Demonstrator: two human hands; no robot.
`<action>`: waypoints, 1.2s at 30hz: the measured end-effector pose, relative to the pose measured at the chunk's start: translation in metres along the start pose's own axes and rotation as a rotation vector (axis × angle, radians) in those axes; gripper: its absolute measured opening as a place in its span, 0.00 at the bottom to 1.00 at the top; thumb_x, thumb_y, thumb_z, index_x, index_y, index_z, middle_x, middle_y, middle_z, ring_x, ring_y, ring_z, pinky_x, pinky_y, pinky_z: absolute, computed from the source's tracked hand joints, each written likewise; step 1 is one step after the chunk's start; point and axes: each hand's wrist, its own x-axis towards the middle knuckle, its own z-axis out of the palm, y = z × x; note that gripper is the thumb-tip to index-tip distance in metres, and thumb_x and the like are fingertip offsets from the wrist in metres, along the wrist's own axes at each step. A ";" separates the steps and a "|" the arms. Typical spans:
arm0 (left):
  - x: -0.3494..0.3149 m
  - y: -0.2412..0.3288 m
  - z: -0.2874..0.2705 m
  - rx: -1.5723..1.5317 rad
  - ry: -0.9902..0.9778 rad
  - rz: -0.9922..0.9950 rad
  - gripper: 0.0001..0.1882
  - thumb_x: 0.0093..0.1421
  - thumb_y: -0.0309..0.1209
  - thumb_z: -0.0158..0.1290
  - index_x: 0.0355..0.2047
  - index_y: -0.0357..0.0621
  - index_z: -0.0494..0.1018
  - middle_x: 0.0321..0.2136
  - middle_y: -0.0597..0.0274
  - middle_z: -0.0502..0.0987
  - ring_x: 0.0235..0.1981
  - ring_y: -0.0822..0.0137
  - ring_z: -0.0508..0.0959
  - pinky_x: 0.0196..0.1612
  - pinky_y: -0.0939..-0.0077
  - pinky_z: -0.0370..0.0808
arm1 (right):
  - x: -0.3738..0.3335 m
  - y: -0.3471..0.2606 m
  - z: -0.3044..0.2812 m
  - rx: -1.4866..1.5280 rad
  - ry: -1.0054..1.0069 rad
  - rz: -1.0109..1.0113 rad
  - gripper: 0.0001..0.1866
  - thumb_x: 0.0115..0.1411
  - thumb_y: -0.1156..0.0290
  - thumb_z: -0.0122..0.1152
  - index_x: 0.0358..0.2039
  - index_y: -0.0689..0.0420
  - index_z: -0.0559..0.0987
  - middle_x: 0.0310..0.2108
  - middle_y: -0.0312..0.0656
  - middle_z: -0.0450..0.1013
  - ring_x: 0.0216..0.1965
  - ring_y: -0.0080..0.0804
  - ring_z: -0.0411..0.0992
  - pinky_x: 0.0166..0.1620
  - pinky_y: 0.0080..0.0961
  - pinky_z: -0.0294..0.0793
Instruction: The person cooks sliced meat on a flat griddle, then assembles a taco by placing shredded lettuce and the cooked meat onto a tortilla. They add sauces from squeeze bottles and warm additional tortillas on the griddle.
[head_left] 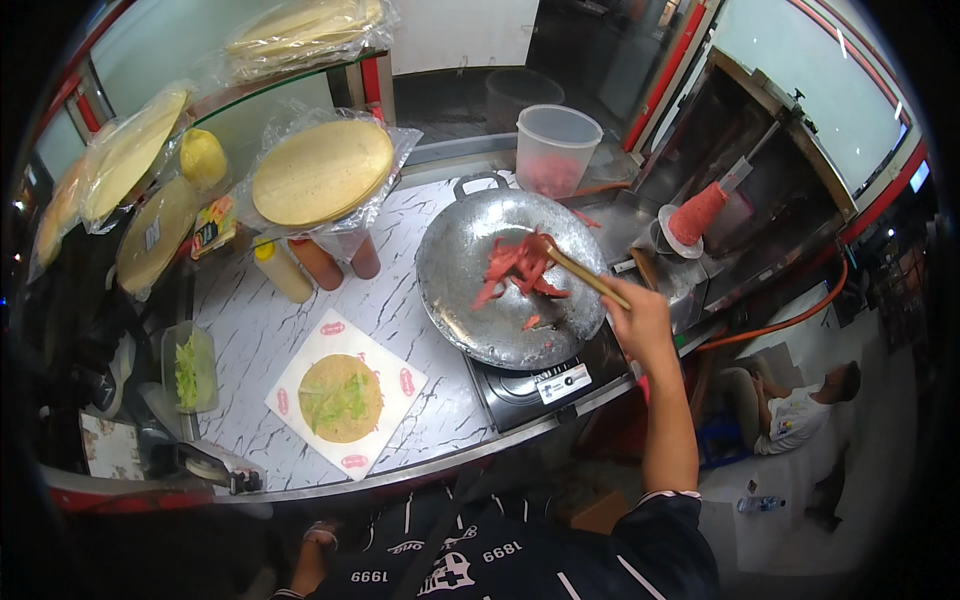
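Note:
My right hand [641,318] is closed round the handle of a wooden spatula [590,277]. The spatula's far end rests among reddish meat strips [518,265] in a large metal wok [455,290]. Under the wok is a black portable gas stove [488,395]. To its left, a round flatbread [325,380] topped with shredded lettuce [347,399] lies on a white paper sheet [335,465]. Low at the left, my left hand [322,533] hangs below the counter edge, with a band at its wrist. Its fingers are too dark to make out.
Behind the wok stands a clear bucket [555,130] with red meat inside. Stacked flatbreads [322,172] in plastic sit above several sauce bottles [283,272]. A lettuce tub [203,340] is at the left. On the right are a meat spit [697,214] and a seated person [800,410].

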 end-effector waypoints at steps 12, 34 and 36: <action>0.006 -0.038 -0.039 0.162 -0.262 -0.192 0.26 0.61 0.42 0.54 0.60 0.54 0.76 0.61 0.52 0.76 0.65 0.50 0.73 0.67 0.54 0.69 | -0.030 -0.041 0.002 -0.100 0.013 0.095 0.23 0.60 0.67 0.70 0.55 0.58 0.81 0.44 0.54 0.81 0.44 0.54 0.81 0.47 0.39 0.79; -0.013 -0.033 -0.051 0.223 -0.322 -0.280 0.24 0.62 0.39 0.52 0.59 0.53 0.77 0.61 0.47 0.75 0.63 0.47 0.74 0.66 0.54 0.72 | -0.013 -0.011 -0.011 -0.084 -0.069 0.113 0.17 0.62 0.65 0.67 0.51 0.53 0.83 0.42 0.50 0.82 0.42 0.52 0.81 0.45 0.40 0.78; -0.015 -0.026 -0.048 0.198 -0.307 -0.274 0.24 0.62 0.39 0.52 0.59 0.53 0.77 0.62 0.47 0.75 0.63 0.47 0.74 0.65 0.54 0.72 | -0.015 -0.007 -0.029 -0.074 -0.070 0.229 0.18 0.61 0.65 0.67 0.51 0.53 0.83 0.42 0.50 0.82 0.42 0.52 0.81 0.45 0.39 0.79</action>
